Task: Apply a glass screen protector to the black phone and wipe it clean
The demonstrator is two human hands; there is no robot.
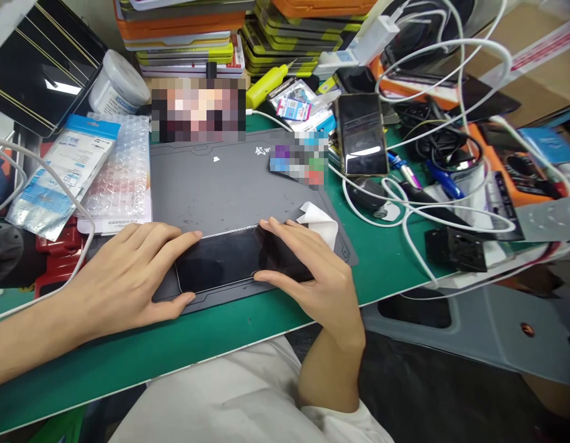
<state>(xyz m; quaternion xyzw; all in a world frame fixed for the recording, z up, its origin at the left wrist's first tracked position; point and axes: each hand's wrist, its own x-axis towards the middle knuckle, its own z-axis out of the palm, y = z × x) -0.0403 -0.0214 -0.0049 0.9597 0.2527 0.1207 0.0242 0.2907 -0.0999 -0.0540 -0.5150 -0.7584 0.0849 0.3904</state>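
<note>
A black phone lies screen up on a grey mat, its long side running left to right. My left hand grips its left end, fingertips at the far edge and thumb at the near corner. Over the right end is my right hand, with fingers on the far edge and thumb on the near edge. The right hand hides that end of the phone. Just beyond the right hand sits a crumpled white wipe.
Behind the mat stand stacked boxes and a yellow tool. Another phone lies at the right, among tangled white cables. Bubble wrap and a white jar are at the left. The green table's front edge is near.
</note>
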